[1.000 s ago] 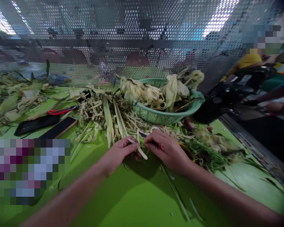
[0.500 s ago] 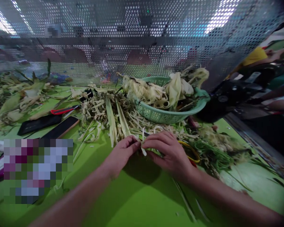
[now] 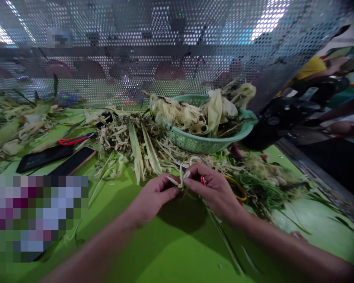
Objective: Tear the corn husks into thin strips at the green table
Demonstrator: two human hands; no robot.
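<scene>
Low over the green tabletop, my left hand pinches one side of a small knot of pale corn husk strips. My right hand closes thumb and fingers on the other side of it, so the two hands almost meet. Several short pale ends stick up between the fingertips. Part of a red object shows behind my right hand; the rest is hidden. Just beyond the hands lie two flat husk strips on a heap of shredded husk.
A green plastic basket filled with dried husks and corn silk stands behind my hands. At left lie a red cutter, a dark phone and more husks. Green string and a yellow loop are at right. Perforated metal rises behind.
The fingers have shifted on the husk piece, and more of its pale ends now fan out between them. The red object has come into sight behind my right hand. The view has shifted slightly.
</scene>
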